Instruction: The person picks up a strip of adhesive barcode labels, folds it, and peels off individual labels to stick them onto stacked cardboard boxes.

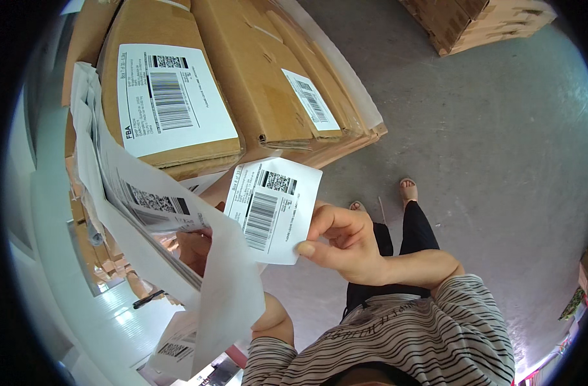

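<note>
Shipping label (260, 222), a white sheet with a printed barcode and a square code, is suspended in the air at the near end of a row of brown cartons (239, 71). Right grip (348, 248) is closed to a pinch: thumb and index finger clamp the label at its lower right edge. Left grip (194, 251) is partly covered by folded label sheets (233, 293), which drape over the left forearm; how far its fingers are closed cannot be told. Sheets extend from the left side of the cartons down to the lower edge of the view. Large label (200, 128) is attached flat to the leftmost carton; small label (311, 100) is attached to a carton further right. Separate carton stack (487, 26) stands on the grey floor (500, 161), well apart, at the upper right.
</note>
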`<state>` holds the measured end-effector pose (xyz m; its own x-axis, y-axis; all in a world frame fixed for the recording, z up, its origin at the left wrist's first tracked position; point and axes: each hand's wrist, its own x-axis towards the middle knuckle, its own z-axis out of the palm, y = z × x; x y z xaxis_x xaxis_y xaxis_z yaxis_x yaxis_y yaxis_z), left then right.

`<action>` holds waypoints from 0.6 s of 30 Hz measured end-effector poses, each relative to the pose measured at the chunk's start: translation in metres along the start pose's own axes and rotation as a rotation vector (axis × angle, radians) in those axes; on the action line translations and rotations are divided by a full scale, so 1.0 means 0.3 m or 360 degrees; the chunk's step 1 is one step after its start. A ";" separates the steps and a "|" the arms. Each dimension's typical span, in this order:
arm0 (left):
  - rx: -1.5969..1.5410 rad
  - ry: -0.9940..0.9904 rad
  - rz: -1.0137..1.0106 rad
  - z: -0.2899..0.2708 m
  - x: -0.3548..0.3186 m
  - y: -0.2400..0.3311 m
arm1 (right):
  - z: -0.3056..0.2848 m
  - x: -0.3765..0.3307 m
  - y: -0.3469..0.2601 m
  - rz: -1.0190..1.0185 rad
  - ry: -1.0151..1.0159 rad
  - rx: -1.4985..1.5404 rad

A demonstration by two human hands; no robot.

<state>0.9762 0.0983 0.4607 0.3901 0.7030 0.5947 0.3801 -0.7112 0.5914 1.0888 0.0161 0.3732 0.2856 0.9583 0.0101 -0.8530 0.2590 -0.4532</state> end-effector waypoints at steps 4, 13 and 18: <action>-0.0003 -0.0013 0.0001 -0.006 -0.003 0.000 | -0.005 0.005 0.013 -0.0255 -0.0035 -0.0267; -0.0033 -0.0091 -0.0012 -0.018 0.004 -0.016 | -0.002 -0.020 0.028 -0.0616 -0.0437 -0.0678; -0.0045 -0.0223 -0.0077 -0.041 -0.007 -0.046 | -0.064 -0.059 0.049 -0.0457 -0.0387 -0.0700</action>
<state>0.9599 0.1066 0.4580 0.4860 0.7274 0.4845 0.3780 -0.6748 0.6338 1.0795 0.0005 0.3491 0.3259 0.8707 0.3685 -0.4793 0.4881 -0.7294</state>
